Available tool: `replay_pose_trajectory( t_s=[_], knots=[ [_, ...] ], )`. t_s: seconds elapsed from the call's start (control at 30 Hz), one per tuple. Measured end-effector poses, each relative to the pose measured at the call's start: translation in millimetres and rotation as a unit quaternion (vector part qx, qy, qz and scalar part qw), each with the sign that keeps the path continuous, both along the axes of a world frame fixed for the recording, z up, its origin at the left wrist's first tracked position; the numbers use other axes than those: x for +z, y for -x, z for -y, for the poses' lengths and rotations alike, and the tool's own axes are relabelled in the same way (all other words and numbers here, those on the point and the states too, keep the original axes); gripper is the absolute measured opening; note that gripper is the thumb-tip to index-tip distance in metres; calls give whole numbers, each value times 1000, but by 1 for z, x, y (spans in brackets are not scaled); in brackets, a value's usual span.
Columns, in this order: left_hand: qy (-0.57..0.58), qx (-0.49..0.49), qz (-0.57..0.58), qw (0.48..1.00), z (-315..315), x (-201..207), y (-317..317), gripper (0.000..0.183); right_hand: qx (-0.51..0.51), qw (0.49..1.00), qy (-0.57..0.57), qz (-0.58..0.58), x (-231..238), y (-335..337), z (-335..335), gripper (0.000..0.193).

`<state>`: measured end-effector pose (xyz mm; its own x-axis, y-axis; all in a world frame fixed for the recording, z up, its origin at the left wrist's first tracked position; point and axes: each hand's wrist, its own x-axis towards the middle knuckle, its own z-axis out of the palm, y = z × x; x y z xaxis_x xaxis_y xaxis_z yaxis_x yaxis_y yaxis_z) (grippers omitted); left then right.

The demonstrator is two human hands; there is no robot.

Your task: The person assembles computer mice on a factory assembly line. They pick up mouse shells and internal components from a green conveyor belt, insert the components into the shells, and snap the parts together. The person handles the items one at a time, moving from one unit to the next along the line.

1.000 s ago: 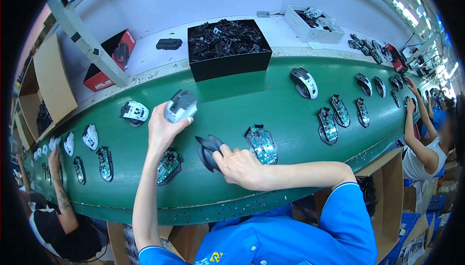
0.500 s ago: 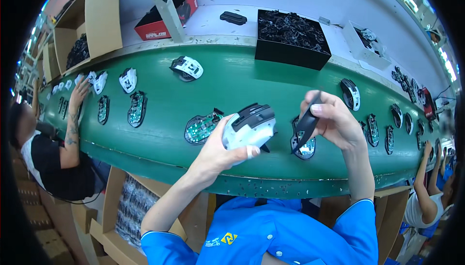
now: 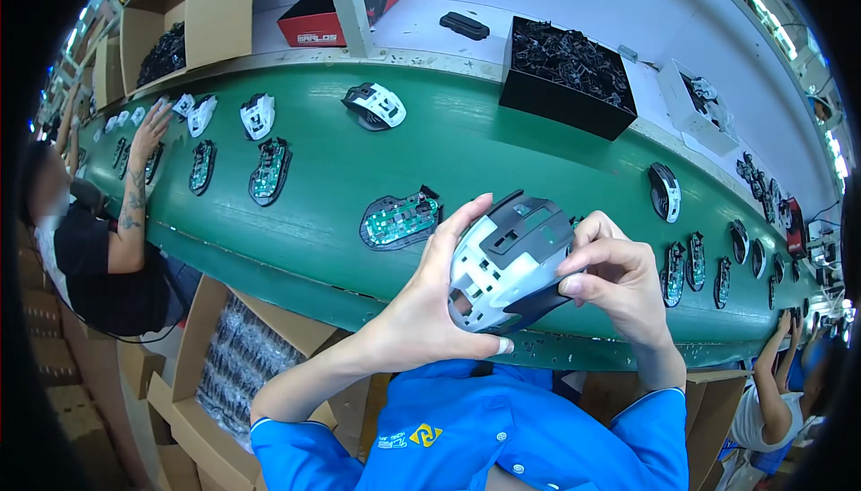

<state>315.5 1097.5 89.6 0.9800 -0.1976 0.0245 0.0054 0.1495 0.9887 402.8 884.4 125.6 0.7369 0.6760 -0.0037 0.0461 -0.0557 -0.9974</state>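
Observation:
My left hand [image 3: 408, 321] is closed around a white and dark grey computer mouse shell [image 3: 489, 269], holding it tilted above the green belt. On the shell's lower right side lies a curved black side panel [image 3: 538, 306]. My right hand [image 3: 628, 286] pinches at that side, thumb and fingers on the panel's upper end; the fingertips partly hide the contact. Just beyond my left hand, a mouse base with a green circuit board [image 3: 399, 220] rests on the belt.
The green belt [image 3: 314, 262] carries more mouse shells [image 3: 375, 105] and circuit-board bases [image 3: 269, 173]. Behind it stand a black box of small dark parts [image 3: 565, 101] and a red box [image 3: 309, 26]. A co-worker's hand [image 3: 151, 128] reaches in at left; other people work at far right.
My right hand has brought the black side panel leftward onto the shell's side. My left hand has turned the shell. The whole view has shifted slightly.

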Motion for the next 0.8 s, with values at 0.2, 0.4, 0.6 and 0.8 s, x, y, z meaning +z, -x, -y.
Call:
replay_pose_trajectory(
  t_s=[0.2,0.4,0.6,0.8],
  knots=[
    [-40,33,21,998,1,2,2,112,-12,999,-40,-23,1,6,-7,17],
    [-102,46,45,993,0,6,4,109,-2,998,-52,-25,1,5,-7,16],
    [-144,61,65,985,2,12,8,101,-12,998,-53,28,0,6,-5,21],
    [-233,60,83,967,3,22,15,94,23,994,-104,-28,-6,-2,0,31]
  ],
)
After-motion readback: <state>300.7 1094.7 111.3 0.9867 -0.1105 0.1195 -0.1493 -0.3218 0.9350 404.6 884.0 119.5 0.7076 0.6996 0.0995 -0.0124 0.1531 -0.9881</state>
